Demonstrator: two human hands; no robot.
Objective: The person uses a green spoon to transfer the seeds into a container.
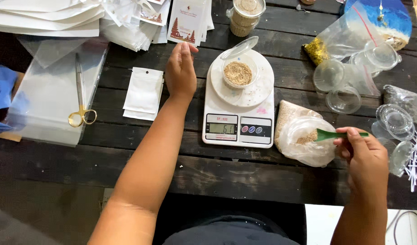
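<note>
My left hand (180, 70) lies flat on the dark wooden table (127, 145), fingers stretched toward printed cards (186, 20), holding nothing. Beside it stands a white digital scale (240, 97) carrying a small clear cup of tan seeds (238, 72) with its hinged lid open. My right hand (365, 156) grips a green plastic scoop (337, 134); its bowl, holding some seeds, sits at the mouth of an open clear bag of seeds (303, 136) right of the scale.
Small white pouches (144, 93) lie left of my left hand. Gold-handled scissors (81, 102) rest on clear bags (50, 100). Empty clear cups and lids (349, 81) crowd the right side, near a glitter bag (317, 50). A seed jar (245, 16) stands behind the scale.
</note>
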